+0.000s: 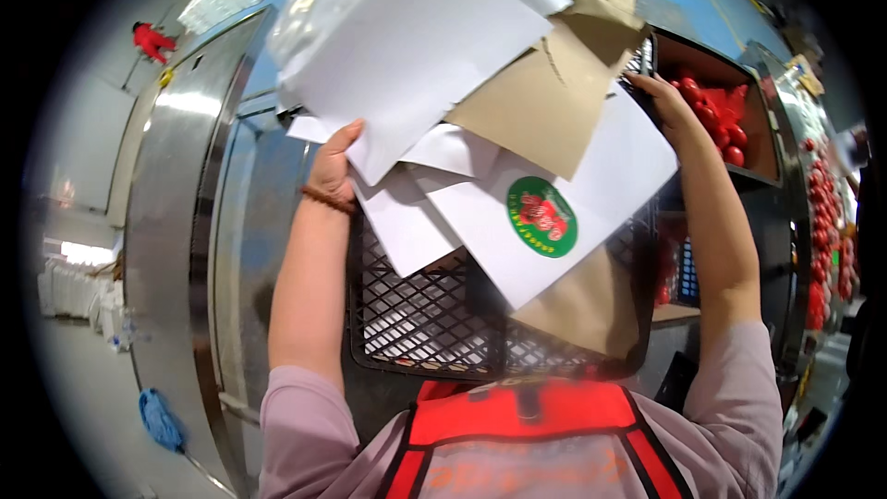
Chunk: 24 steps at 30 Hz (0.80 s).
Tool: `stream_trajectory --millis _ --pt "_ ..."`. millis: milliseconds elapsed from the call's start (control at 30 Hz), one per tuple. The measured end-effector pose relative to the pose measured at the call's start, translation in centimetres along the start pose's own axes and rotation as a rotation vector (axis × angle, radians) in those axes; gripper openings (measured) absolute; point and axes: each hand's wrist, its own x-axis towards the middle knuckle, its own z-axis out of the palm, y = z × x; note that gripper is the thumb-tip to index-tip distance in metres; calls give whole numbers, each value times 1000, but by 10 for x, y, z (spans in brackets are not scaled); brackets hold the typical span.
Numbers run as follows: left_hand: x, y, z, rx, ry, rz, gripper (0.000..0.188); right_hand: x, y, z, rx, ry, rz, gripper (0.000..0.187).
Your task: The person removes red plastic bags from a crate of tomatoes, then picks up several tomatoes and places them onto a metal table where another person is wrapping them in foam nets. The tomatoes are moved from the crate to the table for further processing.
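A black plastic mesh crate [425,328] stands in front of my body, loaded with loose sheets. White card sheets [416,55] and brown paper [540,102] lie in a jumbled heap above its rim. One white card [480,222] bears a round green printed emblem with red fruit. My left hand [334,162] is closed at the crate's left side, its thumb over a white sheet and its other fingers hidden. At the far right side of the crate, my right hand [661,102] curls its fingers over the edge.
To the left runs a long metal counter [176,166]. A box of red round fruit [716,120] stands at the right, with more red fruit [818,222] along a line beyond. A blue mop head [160,418] lies on the floor; a person in red [152,42] is far left.
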Motion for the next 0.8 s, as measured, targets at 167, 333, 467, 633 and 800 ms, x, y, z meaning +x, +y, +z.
stream_trajectory --millis 167,333,467,633,800 --pt "17 5 -12 -162 -200 -148 42 -4 0 17 -99 222 -16 20" --pt "22 7 -73 -92 -198 -233 43 4 34 63 -326 259 51 31" --pt "24 -3 -101 -66 -149 -269 42 11 70 78 -235 342 104 42" --pt "22 -40 -80 -154 -129 -316 42 15 90 21 -56 281 239 27" --pt "5 -41 -61 -135 -96 -243 45 -2 72 35 -155 242 170 31"
